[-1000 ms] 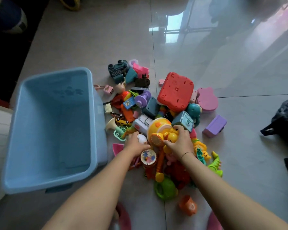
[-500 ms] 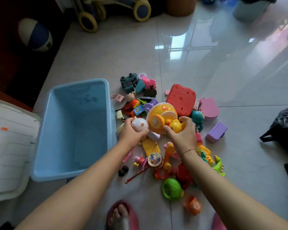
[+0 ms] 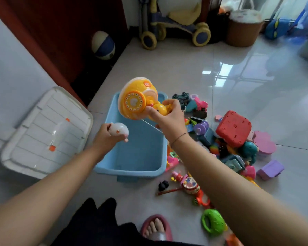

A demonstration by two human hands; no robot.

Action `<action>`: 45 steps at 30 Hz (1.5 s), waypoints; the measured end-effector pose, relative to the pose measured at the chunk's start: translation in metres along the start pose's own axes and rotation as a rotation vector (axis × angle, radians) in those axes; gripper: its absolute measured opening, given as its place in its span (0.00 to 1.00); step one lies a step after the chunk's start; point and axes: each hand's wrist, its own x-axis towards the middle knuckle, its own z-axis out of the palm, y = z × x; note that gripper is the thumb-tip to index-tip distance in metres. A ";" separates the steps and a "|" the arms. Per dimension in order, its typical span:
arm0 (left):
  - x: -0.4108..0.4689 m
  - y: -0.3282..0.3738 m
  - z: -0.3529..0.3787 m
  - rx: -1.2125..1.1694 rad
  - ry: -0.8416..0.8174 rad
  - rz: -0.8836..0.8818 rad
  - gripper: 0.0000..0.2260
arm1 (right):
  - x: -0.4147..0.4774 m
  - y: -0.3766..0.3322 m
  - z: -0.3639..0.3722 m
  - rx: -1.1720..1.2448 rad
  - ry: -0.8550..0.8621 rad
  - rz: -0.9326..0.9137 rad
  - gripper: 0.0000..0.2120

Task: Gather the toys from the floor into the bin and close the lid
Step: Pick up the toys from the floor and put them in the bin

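Observation:
The light blue bin (image 3: 140, 172) stands open and empty on the tiled floor. Above its far end my right hand (image 3: 167, 119) holds a yellow-orange toy phone (image 3: 135, 100) by its duck-shaped part. My left hand (image 3: 105, 137) grips a small white round toy (image 3: 118, 130) over the bin's left rim. The bin's white lid (image 3: 43, 134) lies flat to the left. A heap of colourful toys (image 3: 226, 142), with a big red block (image 3: 234, 128) on top, spreads right of the bin.
A green rattle (image 3: 213, 221), a small drum toy (image 3: 190, 185) and a black piece (image 3: 163, 185) lie near my foot in a pink slipper (image 3: 156, 228). A ball (image 3: 103, 45), a ride-on cart (image 3: 174, 27) and a brown basket (image 3: 244, 27) stand at the back wall.
Both hands lifted their toys off the pile and carried them left, over the bin. The view tilted up, showing the lid and back wall.

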 end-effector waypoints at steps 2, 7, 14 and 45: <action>0.008 -0.014 0.002 0.011 -0.007 -0.037 0.32 | 0.008 0.001 0.015 0.004 -0.015 0.008 0.27; 0.024 -0.035 0.017 0.019 -0.004 -0.082 0.31 | 0.020 0.034 0.040 -0.183 -0.078 0.078 0.28; 0.041 -0.069 0.043 0.074 -0.010 -0.152 0.31 | 0.010 0.088 0.053 -0.570 -0.075 0.151 0.26; 0.074 -0.070 0.093 0.249 -0.090 -0.049 0.27 | 0.069 0.188 -0.031 -0.296 -0.296 0.312 0.04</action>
